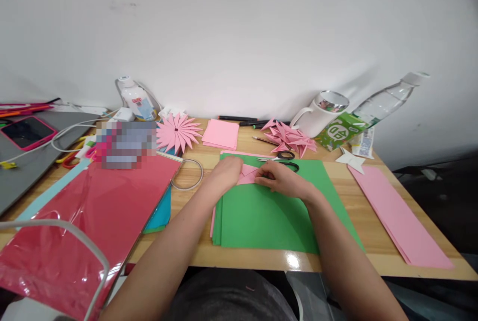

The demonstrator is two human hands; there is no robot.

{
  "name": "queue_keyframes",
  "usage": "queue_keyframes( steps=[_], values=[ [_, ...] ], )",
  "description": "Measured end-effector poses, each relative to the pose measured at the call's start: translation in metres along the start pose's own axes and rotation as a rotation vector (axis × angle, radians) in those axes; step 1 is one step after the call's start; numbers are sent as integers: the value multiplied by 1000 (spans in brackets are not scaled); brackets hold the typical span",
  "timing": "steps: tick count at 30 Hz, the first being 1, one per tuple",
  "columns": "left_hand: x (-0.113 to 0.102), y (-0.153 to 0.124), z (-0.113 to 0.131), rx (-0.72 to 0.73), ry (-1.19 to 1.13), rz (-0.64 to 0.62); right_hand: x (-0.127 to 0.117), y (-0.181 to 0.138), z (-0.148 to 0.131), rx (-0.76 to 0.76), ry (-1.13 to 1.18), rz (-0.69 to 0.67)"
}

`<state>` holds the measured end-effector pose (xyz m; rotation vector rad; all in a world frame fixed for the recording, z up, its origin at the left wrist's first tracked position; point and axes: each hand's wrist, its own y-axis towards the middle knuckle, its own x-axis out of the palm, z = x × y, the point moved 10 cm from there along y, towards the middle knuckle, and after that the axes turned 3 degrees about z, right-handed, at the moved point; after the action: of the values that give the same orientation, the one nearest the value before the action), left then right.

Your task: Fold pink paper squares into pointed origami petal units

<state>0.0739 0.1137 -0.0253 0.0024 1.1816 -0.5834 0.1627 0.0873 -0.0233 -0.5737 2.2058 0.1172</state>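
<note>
A small folded piece of pink paper point(248, 174) with crossing creases lies on the stacked green paper sheets point(276, 221). Its left end is under the fingers of my left hand point(228, 171), which are mostly hidden behind the back of the hand. My right hand point(278, 178) has its fingertips closed at the paper's right end. Just beyond my right hand rests a pair of black-handled scissors point(287, 155). Further back are a pile of folded pink paper pieces point(289, 138), a stack of pink squares point(221, 133) and a spiky pink paper wheel point(178, 131).
On the left are a red sheet pack point(89, 211), a metal ring point(197, 181), a laptop point(22, 171) with a phone point(29, 132), and a bottle point(138, 102). To the right stand a white mug point(317, 114), green box point(339, 132), water bottle point(388, 97) and pink strips point(403, 221).
</note>
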Motion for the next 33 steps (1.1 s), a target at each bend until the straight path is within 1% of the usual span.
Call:
queue_keyframes(
  steps=[3, 7, 13, 19, 21, 23, 25, 27, 29, 30, 31, 33],
  values=[
    [-1, 0, 2, 3, 17, -9, -2, 3, 1, 18, -158, 56],
    [-1, 1, 3, 13, 26, -10, -2, 3, 10, 130, -271, 69],
    [0, 2, -1, -2, 10, 13, -6, 1, 18, 272, -326, 56],
    [-1, 0, -1, 1, 52, 2, -14, -3, 30, 359, -268, 97],
    [-1, 0, -1, 2, 77, -7, -16, -4, 32, 347, -195, 105],
    [-1, 0, -2, -2, 97, -12, -18, -4, 32, 312, -62, 122],
    [0, 0, -3, -3, 109, -11, -22, -4, 25, 250, 95, 183],
    [-1, 0, -3, 7, 115, -6, -22, -2, 11, 146, 257, 249],
    [-2, -1, -3, 32, 112, -2, -3, 4, -5, 47, 457, 150],
    [-2, -2, -2, 46, 108, -3, 8, 6, -14, 6, 514, 88],
    [-3, -3, -3, 61, 104, -5, 17, 8, -20, -28, 534, 44],
    [-4, -4, -4, 94, 88, -10, 26, 12, -24, -33, 495, 45]
  ],
)
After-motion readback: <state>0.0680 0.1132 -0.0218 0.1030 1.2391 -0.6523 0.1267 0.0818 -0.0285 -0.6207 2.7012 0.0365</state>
